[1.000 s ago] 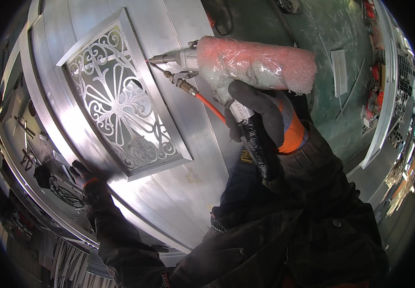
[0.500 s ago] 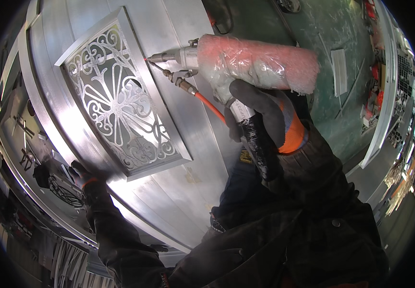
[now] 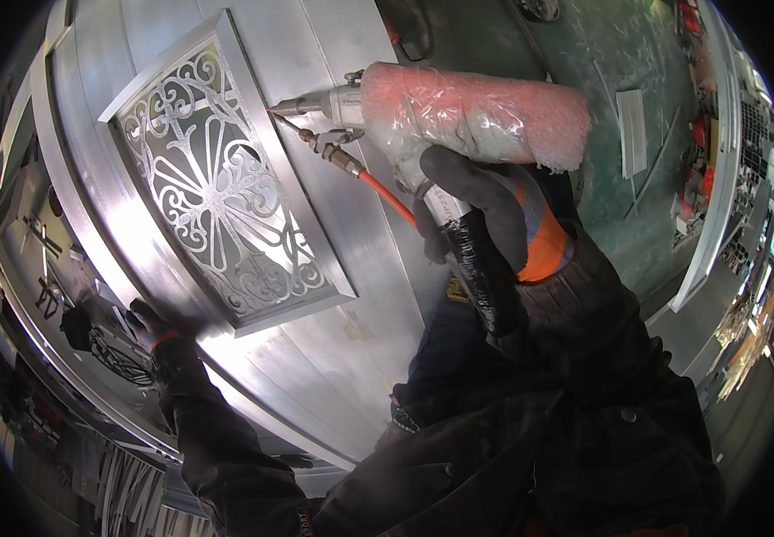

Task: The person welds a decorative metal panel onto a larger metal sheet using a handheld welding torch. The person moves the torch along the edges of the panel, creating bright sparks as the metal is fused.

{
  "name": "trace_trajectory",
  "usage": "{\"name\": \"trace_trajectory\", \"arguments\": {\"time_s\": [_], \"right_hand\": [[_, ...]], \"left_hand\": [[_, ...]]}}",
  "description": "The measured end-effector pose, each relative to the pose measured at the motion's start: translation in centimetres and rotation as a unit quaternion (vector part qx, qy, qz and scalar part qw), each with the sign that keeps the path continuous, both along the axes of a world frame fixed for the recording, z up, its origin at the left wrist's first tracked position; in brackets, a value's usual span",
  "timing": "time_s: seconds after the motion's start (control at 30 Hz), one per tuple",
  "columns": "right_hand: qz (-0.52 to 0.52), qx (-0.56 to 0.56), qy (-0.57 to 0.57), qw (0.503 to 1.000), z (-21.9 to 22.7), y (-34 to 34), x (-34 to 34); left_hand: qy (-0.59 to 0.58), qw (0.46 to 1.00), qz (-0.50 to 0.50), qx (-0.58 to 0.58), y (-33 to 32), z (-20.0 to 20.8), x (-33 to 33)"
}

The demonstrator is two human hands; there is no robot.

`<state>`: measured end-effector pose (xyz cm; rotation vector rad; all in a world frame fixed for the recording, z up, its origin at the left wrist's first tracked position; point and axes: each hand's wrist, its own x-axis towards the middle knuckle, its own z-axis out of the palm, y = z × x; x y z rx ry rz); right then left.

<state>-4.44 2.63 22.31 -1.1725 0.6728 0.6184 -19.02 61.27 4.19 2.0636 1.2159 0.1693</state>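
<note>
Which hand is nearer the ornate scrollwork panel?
Left. The left hand rests on the metal door just below-left of the scrollwork panel; the right hand holds the wrapped tool farther right.

Right hand point(image 3: 481, 210) gloved, grip closed, arm bent upward; left hand point(image 3: 153, 327) gloved, pressed flat, arm outstretched.

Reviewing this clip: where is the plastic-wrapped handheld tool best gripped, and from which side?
Probably by its downward handle, from below and behind, as the right hand grips it now. The wrapped tool has a bulky body, its nozzle tip points at the ornate panel frame, and the orange hose hangs in front.
</note>
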Motion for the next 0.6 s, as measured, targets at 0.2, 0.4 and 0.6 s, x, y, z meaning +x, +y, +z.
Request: {"name": "trace_trajectory", "arguments": {"time_s": [0.2, 0.4, 0.6], "right_hand": [[-0.002, -0.033, 0.017, 0.999, 0.9, 0.3, 0.6], [-0.015, 0.003, 0.005, 1.000, 0.2, 0.0, 0.1], [0.062, 0.061, 0.027, 0.996, 0.0, -2.3, -0.6]], "left_hand": [[-0.046, 0.997, 0.041, -0.052, -2.0, 1.1, 0.8], [0.012, 0.999, 0.023, -0.031, -1.5, 0.5, 0.9], [0.022, 0.999, 0.014, -0.020, -1.2, 0.9, 0.8]]}}
